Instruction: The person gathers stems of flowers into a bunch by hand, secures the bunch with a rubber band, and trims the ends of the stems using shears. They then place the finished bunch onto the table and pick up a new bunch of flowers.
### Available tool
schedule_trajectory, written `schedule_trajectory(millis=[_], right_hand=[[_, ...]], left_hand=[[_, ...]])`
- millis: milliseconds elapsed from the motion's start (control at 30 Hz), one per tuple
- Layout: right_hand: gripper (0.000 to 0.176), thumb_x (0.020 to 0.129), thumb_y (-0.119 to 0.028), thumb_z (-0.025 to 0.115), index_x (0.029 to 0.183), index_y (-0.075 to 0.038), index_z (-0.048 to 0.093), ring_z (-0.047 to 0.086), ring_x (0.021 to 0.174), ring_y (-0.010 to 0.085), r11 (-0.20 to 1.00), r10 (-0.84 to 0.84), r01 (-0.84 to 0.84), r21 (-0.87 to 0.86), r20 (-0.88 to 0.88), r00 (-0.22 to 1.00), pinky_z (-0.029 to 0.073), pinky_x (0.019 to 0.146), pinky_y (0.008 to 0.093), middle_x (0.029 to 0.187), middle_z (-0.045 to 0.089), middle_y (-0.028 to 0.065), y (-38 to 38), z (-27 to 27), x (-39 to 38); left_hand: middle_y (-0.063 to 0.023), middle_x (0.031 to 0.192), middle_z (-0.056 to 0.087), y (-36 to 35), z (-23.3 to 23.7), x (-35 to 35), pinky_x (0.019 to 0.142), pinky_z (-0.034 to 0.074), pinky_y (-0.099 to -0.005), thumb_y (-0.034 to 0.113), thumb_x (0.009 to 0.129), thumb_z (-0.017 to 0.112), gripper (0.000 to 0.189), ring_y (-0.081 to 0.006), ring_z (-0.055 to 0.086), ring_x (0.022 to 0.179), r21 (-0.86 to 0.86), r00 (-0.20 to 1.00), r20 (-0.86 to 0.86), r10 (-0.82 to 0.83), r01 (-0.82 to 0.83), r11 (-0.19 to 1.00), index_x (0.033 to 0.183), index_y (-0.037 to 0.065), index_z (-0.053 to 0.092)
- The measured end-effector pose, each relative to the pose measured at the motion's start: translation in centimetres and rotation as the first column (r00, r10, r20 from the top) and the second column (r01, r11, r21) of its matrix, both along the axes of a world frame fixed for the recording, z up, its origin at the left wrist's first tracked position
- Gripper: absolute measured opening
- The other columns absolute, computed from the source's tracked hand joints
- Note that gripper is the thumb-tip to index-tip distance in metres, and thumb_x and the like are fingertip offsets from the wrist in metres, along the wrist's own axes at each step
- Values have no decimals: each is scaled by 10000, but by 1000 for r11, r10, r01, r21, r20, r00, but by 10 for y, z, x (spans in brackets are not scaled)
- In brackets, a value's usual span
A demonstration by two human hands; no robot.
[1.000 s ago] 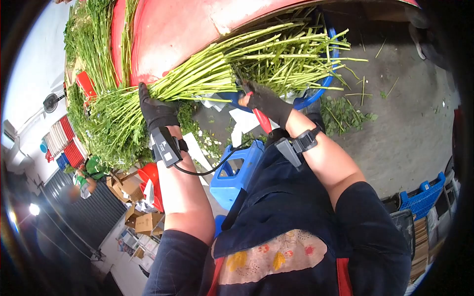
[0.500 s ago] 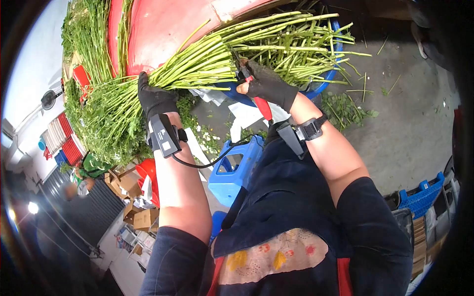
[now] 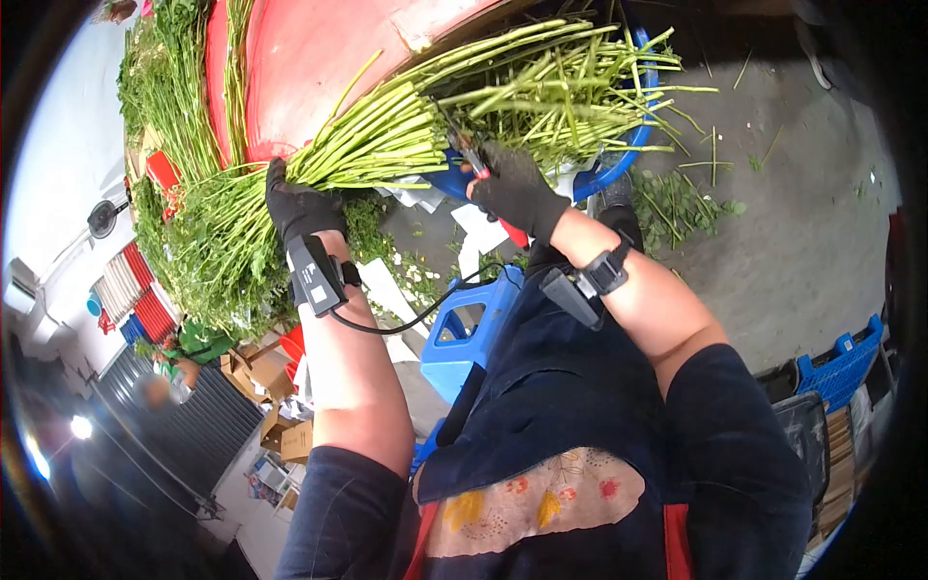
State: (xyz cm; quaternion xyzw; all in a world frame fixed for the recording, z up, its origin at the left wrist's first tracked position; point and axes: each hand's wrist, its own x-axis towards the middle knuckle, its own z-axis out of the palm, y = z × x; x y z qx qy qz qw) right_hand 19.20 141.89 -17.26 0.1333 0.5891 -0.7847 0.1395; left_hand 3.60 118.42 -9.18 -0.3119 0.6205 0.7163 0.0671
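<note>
My left hand (image 3: 302, 205), in a black fingerless-looking glove, is closed round a thick bunch of green stems (image 3: 377, 145). Leafy tops (image 3: 227, 227) of the bunch spread to the left, and its cut ends point right. My gloved right hand (image 3: 525, 193) grips pruning shears with a red handle (image 3: 514, 233). Their blades (image 3: 464, 147) are right at the lower cut ends of the bunch. Behind the right hand, loose stem pieces (image 3: 580, 106) lie heaped over a blue tub (image 3: 642, 140), some motion-blurred.
A red tabletop (image 3: 319, 68) carries more leafy stems (image 3: 174, 87) at the left. Below my arms stands a blue plastic stool (image 3: 469, 333). Clippings (image 3: 681, 208) litter the grey floor. Cardboard boxes (image 3: 256, 372) are at lower left, a blue crate (image 3: 841, 367) at right.
More stems at the bunch's upper right now end short, with blurred pieces over the tub. The shears and right hand have shifted slightly left and down; my left hand keeps its hold.
</note>
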Motion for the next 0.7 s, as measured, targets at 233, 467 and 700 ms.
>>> schedule_trajectory(millis=[233, 467, 700], right_hand=[[563, 728, -261, 654, 1229, -49, 507, 567, 702, 187, 990, 72, -54, -128, 141, 987, 446, 635, 327, 753, 593, 63, 0, -23, 41], [611, 683, -266, 694, 1204, -18, 493, 526, 754, 134, 939, -4, 8, -344, 14, 1000, 442, 658, 307, 858, 577, 64, -1, -20, -8], [661, 704, -228, 712, 1275, -39, 438, 553, 742, 145, 962, 53, 6, -273, 208, 977, 456, 680, 294, 863, 576, 44, -5, -22, 26]], left_hand=[[-175, 1075, 646, 27, 34, 12, 818, 524, -389, 112, 956, 317, 315, -287, 644, 931, -55, 997, 26, -79, 80, 995, 1091, -6, 576], [-169, 1011, 665, 46, 45, 20, 746, 543, -377, 71, 936, 366, 266, -273, 662, 839, -83, 1000, -17, -17, 16, 996, 1067, 4, 587], [-199, 1033, 652, 18, 30, 9, 774, 541, -429, 184, 958, 324, 355, -325, 654, 865, 60, 1000, 0, -28, 28, 998, 1077, -23, 586]])
